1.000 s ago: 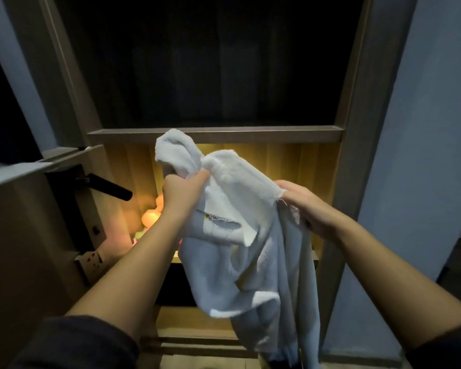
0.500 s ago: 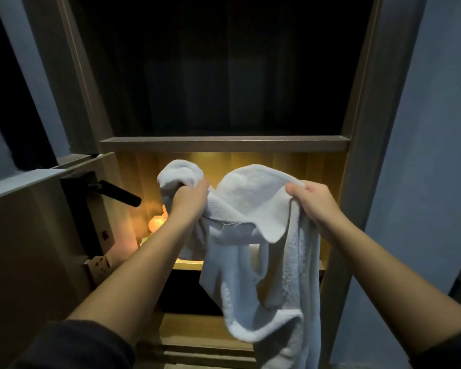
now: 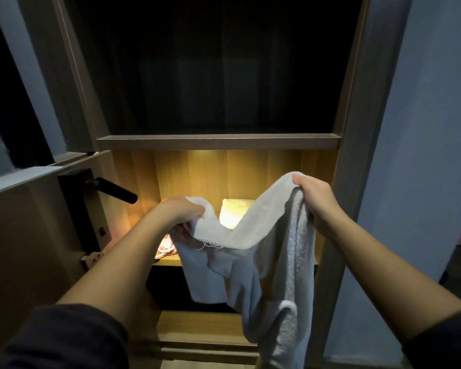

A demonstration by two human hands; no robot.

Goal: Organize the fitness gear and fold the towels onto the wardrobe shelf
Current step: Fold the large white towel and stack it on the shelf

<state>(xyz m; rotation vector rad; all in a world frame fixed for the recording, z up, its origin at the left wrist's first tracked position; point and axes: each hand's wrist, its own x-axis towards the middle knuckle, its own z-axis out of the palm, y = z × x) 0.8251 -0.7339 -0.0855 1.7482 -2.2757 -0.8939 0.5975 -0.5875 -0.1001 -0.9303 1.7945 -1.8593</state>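
Note:
A white towel (image 3: 266,265) hangs in front of the lit wardrobe shelf (image 3: 171,261). My left hand (image 3: 183,213) grips one top corner of it, low and to the left. My right hand (image 3: 316,198) grips the other top corner, higher and to the right. The top edge sags between my hands and the rest drapes down past the shelf's front. On the shelf behind the towel lies a pale folded towel (image 3: 233,213). Something pinkish (image 3: 165,247) lies at the shelf's left, mostly hidden by my left arm.
Above the lit compartment a shelf board (image 3: 218,141) carries a dark compartment. A door with a black lever handle (image 3: 115,190) stands open on the left. A grey wall (image 3: 423,129) closes the right side. Lower wooden shelves (image 3: 197,326) show below.
My hands have moved apart and lower, spreading the towel's top edge. The bunched cloth has opened out, and the folded towel on the shelf has come into sight.

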